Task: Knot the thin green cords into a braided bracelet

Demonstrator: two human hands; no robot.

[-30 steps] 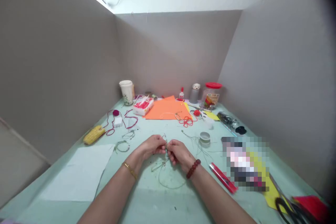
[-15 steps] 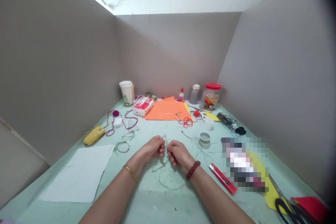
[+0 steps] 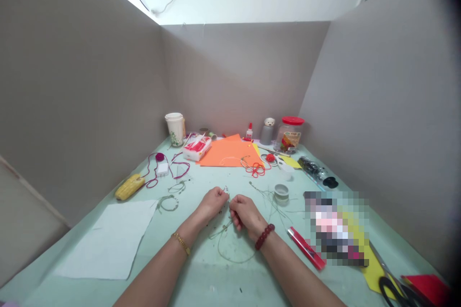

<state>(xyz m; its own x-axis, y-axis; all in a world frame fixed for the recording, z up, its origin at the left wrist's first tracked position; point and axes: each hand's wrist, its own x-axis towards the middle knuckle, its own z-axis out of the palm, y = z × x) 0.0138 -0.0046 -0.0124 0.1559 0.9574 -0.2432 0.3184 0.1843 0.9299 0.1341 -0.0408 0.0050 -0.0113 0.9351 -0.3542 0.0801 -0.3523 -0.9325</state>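
At the near right corner, black-handled scissors (image 3: 407, 291) are laid on the pale green tabletop (image 3: 201, 280). In the middle, a thin green cord (image 3: 233, 262) is spread in a loop bowed toward the person; its far stretch is pointed away, with its long axis roughly near to far. That stretch is pinched between thumb and forefinger of the right hand (image 3: 247, 211), which is hardly moved. The left hand (image 3: 212, 204) is turned since half a second ago: more of its back is shown. Its fingertips are drawn together close by the cord's tip; whether the tip is gripped cannot be told. A white sheet (image 3: 108, 244) is spread at the left. Farther off, orange sheets (image 3: 230, 153) are stacked, and the table is enclosed by grey partitions (image 3: 245, 67), beneath a bright white wall.
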